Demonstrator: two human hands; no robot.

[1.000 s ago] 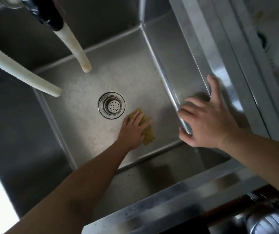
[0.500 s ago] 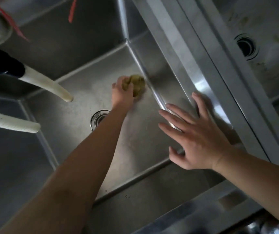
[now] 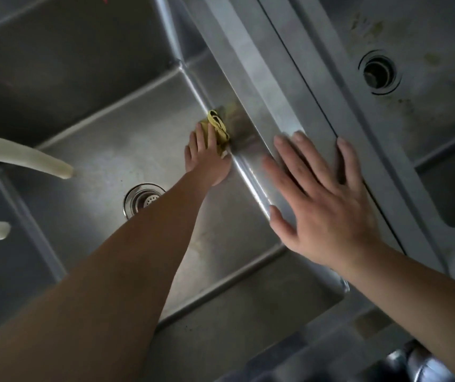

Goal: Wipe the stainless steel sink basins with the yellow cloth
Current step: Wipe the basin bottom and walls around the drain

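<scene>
step in hand: left hand point(image 3: 207, 158) presses bunched yellow cloth point(image 3: 217, 128) into basin point(image 3: 110, 150) corner seam. right hand point(image 3: 323, 199) flat, fingers spread (holding nothing), braced on divider point(image 3: 284, 86). next: likely wipe up the wall.

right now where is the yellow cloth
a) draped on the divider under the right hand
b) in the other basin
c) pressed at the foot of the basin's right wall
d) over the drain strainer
c: the left hand presses the yellow cloth where the basin floor meets the right wall, away from the drain strainer; the right hand lies flat and empty on the divider.
</scene>
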